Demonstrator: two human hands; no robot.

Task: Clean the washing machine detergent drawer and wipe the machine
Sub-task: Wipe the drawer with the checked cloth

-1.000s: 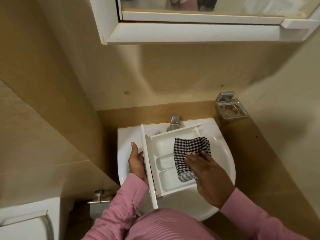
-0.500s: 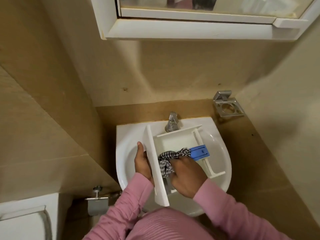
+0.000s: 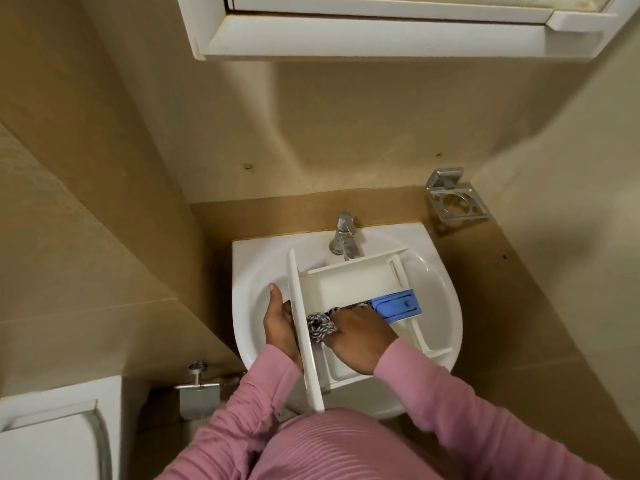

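Observation:
The white detergent drawer (image 3: 349, 282) lies across the white sink (image 3: 252, 271), its front panel to the left. A blue insert (image 3: 398, 305) sits in its right-hand compartment. My left hand (image 3: 278, 323) grips the front panel from the outside, thumb pointing up. My right hand (image 3: 360, 337) is inside the drawer, holding a bunched black-and-white checked cloth (image 3: 320, 323) against the inner side of the panel. Most of the cloth is hidden under the hand.
A chrome tap (image 3: 344, 235) stands at the sink's back, just over the drawer's far edge. A metal holder (image 3: 455, 199) is fixed to the right wall, a white cabinet (image 3: 381, 32) hangs overhead. A toilet cistern (image 3: 52, 438) and paper holder (image 3: 197, 393) stand lower left.
The cloth, spread over the drawer a second ago, is now bunched. My right hand has pushed it leftward to the front panel, uncovering the blue insert. My left hand keeps its hold.

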